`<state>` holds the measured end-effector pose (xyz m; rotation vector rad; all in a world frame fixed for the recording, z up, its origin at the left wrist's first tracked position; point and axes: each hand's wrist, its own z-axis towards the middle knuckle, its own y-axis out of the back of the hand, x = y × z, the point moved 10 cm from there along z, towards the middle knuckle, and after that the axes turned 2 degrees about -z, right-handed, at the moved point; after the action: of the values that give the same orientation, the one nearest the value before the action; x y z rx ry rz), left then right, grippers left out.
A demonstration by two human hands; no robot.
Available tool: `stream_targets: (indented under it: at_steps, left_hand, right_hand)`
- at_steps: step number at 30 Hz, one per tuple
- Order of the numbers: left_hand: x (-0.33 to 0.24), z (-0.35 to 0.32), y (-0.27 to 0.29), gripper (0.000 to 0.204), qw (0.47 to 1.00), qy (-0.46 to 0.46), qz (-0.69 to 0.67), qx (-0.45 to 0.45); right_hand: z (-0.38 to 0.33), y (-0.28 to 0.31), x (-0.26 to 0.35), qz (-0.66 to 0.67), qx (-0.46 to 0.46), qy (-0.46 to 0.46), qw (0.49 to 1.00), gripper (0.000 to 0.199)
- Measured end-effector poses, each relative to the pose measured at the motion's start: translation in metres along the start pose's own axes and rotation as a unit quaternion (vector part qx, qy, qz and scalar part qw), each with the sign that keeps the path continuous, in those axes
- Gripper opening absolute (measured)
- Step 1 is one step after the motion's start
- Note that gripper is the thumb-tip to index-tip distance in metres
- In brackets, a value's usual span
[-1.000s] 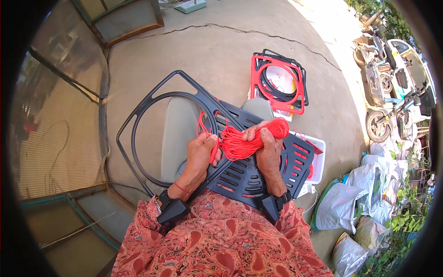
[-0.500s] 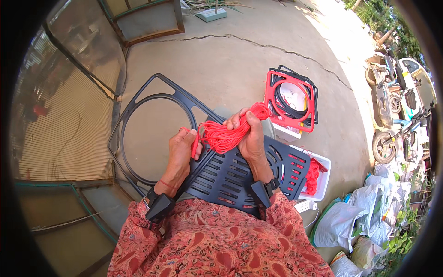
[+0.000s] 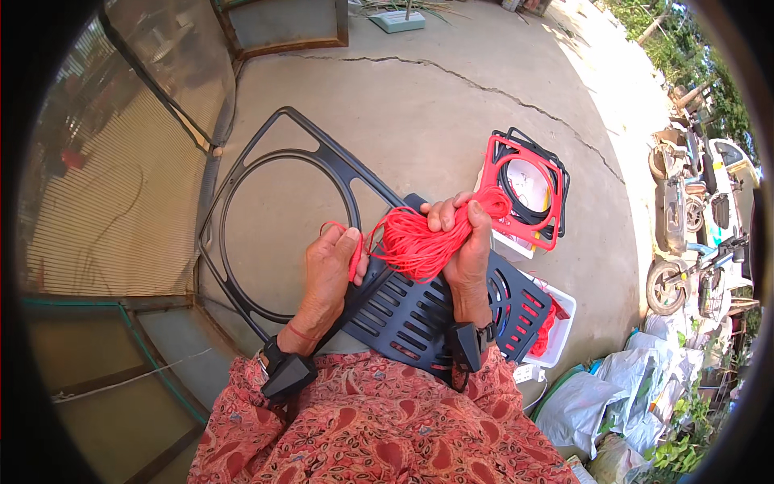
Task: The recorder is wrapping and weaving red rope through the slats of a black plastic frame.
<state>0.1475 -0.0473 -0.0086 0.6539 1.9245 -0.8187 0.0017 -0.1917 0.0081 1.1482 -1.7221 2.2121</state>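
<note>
While the left hand (image 3: 329,262) pinches a short red strand between thumb and curled fingers, the right hand (image 3: 468,234), in the head view, is closed around the upper end of a red cord hank (image 3: 423,244). The thumb presses the near side of the hank; its thick looped end sticks out toward the left hand, and a smaller bunch of loops shows above the right fist. The hank is between the two hands, in front of the body and above a black slotted panel (image 3: 395,310). Slanting behind the left hand is a black frame (image 3: 329,153) with a large open ring; whether that hand touches it I cannot tell. Each wrist wears a black device, below patterned red sleeves (image 3: 242,387).

Beyond the right hand, a red square frame (image 3: 528,150) with a round opening rests among black frames on a white container. Nearer, beside the panel's right edge, a white tub (image 3: 571,319) holds more red cord (image 3: 542,335), with a white power strip (image 3: 528,373) just below it. Pale sacks (image 3: 580,403) lie farther right, and a two-wheeler (image 3: 667,286) stands above them. A ribbed screen (image 3: 105,234) rises at the left.
</note>
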Motion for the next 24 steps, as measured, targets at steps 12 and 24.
stream_targets:
  at_steps: [12,24]
  left_hand:
    - [0.039,0.002,-0.069,0.026,0.989,0.009,0.07,0.131]
    - [0.025,0.011,-0.014,0.027,0.998,-0.018,0.028,0.058]
  right_hand:
    - [-0.024,0.077,0.079,-0.417,-0.212,-0.048,0.882,0.019]
    - [0.012,0.024,0.023,-0.569,-0.087,0.012,0.818,0.023]
